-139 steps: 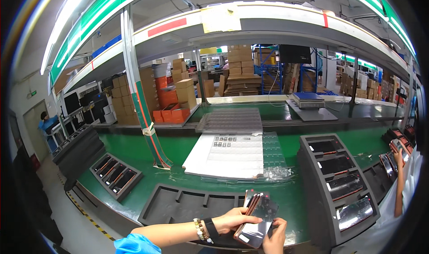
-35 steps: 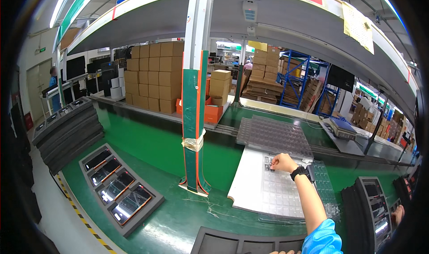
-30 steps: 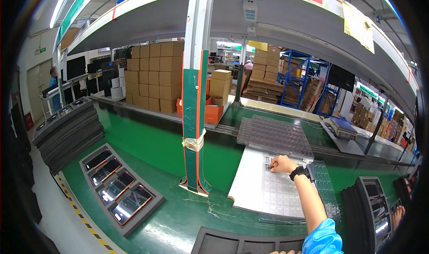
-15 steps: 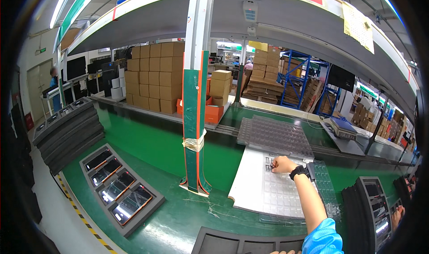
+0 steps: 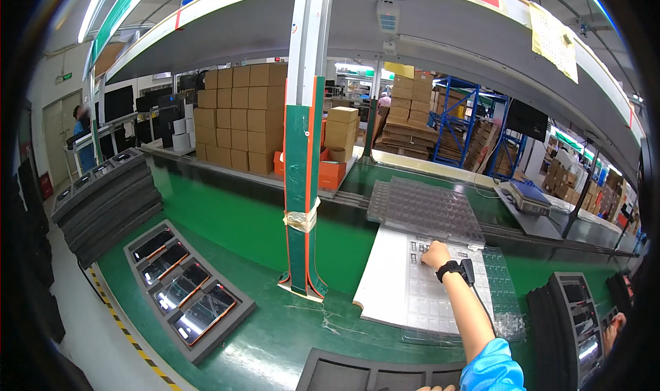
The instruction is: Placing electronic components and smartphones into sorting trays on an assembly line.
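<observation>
My right hand [image 5: 436,255], with a black wristband, reaches over a clear plastic blister tray [image 5: 433,295] with small pockets. Its fingers are pinched together at the tray's far left part; whatever they hold is too small to make out. Several small dark parts [image 5: 414,258] sit in the pockets beside the fingers. The blister tray lies on a white board [image 5: 379,281]. Only a little of my left hand [image 5: 436,389] shows at the lower edge, by a black foam tray [image 5: 344,375] with wide compartments; its fingers are mostly hidden.
Stacked clear trays [image 5: 426,209] lie beyond the board. A green post [image 5: 297,185] rises left of it. A foam tray with dark-screened devices [image 5: 180,284] lies left; foam stacks [image 5: 113,195] stand behind and at right [image 5: 550,322]. Another person's hand [image 5: 612,332] is far right.
My right hand has shifted slightly right over the blister tray, showing more of the small dark parts beside it. The view has moved slightly. My left hand remains at the lower edge.
</observation>
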Demonstrator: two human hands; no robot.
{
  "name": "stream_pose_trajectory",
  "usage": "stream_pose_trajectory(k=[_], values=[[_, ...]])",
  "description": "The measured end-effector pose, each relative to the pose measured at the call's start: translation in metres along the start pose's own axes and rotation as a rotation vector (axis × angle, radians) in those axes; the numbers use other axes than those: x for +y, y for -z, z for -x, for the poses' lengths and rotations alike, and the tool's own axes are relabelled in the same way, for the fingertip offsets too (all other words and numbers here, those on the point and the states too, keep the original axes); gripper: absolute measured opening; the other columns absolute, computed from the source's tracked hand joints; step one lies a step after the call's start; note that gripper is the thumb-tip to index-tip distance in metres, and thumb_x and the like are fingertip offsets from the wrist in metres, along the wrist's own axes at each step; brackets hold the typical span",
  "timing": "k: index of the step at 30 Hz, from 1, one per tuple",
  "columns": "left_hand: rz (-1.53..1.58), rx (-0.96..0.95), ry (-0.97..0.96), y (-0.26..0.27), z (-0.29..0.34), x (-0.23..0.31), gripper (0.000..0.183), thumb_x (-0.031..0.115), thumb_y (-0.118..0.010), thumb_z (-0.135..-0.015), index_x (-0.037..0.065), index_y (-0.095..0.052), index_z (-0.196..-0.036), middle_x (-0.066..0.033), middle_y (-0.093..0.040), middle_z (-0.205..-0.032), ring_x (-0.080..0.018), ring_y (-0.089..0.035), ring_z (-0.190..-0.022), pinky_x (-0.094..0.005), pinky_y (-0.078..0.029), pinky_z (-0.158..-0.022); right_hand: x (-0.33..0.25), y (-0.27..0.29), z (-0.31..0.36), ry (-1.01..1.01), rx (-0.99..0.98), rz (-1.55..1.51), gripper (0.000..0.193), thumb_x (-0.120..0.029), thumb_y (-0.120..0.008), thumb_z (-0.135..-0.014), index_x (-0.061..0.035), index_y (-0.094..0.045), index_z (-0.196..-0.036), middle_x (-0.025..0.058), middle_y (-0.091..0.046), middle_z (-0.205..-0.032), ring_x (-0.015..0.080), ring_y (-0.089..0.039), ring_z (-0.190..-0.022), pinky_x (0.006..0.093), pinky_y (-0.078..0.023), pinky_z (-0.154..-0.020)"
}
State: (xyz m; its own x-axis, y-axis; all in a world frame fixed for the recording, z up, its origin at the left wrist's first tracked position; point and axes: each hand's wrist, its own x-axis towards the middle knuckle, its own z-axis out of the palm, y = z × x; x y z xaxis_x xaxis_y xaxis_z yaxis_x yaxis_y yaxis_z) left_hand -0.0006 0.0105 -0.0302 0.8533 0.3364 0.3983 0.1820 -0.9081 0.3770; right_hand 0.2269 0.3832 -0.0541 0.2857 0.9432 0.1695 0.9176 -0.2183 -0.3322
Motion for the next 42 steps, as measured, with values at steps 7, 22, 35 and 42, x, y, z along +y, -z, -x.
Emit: stream_pose_trajectory(k=[7, 22, 35, 42], values=[[-0.016, -0.024, 0.001, 0.003, 0.0, 0.0, 0.038, 0.024, -0.071, -0.08, 0.003, -0.059, -0.11, -0.0115, -0.061, -0.089, -0.0278, -0.064, -0.075, -0.0392, -0.051, -0.064, 0.012, -0.001, -0.008, -0.001, -0.082, 0.015, 0.032, -0.014, -0.071, -0.074, 0.0072, -0.073, -0.097, 0.033, -0.068, -0.106, 0.0443, -0.067, -0.107, 0.0436, -0.054, -0.094], [-0.015, 0.018, 0.058, 0.016, 0.001, -0.001, 0.055, 0.031, -0.076, -0.08, 0.002, -0.06, -0.124, -0.0139, -0.066, -0.094, -0.0304, -0.067, -0.081, -0.0383, -0.054, -0.068, 0.029, 0.243, 0.383, 0.287, 0.241, -0.1, 0.019, -0.007, -0.071, -0.084, -0.0003, -0.061, -0.098, 0.0185, -0.065, -0.085, 0.0406, -0.065, -0.078, 0.043, -0.052, -0.068], [-0.18, 0.004, -0.016, 0.01, -0.005, 0.002, 0.053, 0.039, -0.077, -0.08, 0.011, -0.061, -0.123, -0.0016, -0.067, -0.085, -0.0176, -0.068, -0.068, -0.0301, -0.052, -0.058, 0.108, 0.17, 0.515, -0.16, 0.142, -0.259, 0.036, -0.007, -0.074, -0.087, 0.0005, -0.057, -0.118, 0.016, -0.073, -0.087, 0.0332, -0.073, -0.082, 0.0353, -0.056, -0.072], [-0.185, -0.036, -0.001, 0.009, -0.007, 0.001, 0.054, 0.04, -0.077, -0.082, 0.012, -0.061, -0.125, -0.001, -0.069, -0.089, -0.0174, -0.068, -0.069, -0.0297, -0.053, -0.058, 0.127, 0.162, 0.514, -0.179, 0.121, -0.4, 0.016, -0.001, -0.062, -0.095, 0.002, -0.048, -0.102, 0.0196, -0.074, -0.09, 0.0283, -0.075, -0.084, 0.0331, -0.056, -0.069]])
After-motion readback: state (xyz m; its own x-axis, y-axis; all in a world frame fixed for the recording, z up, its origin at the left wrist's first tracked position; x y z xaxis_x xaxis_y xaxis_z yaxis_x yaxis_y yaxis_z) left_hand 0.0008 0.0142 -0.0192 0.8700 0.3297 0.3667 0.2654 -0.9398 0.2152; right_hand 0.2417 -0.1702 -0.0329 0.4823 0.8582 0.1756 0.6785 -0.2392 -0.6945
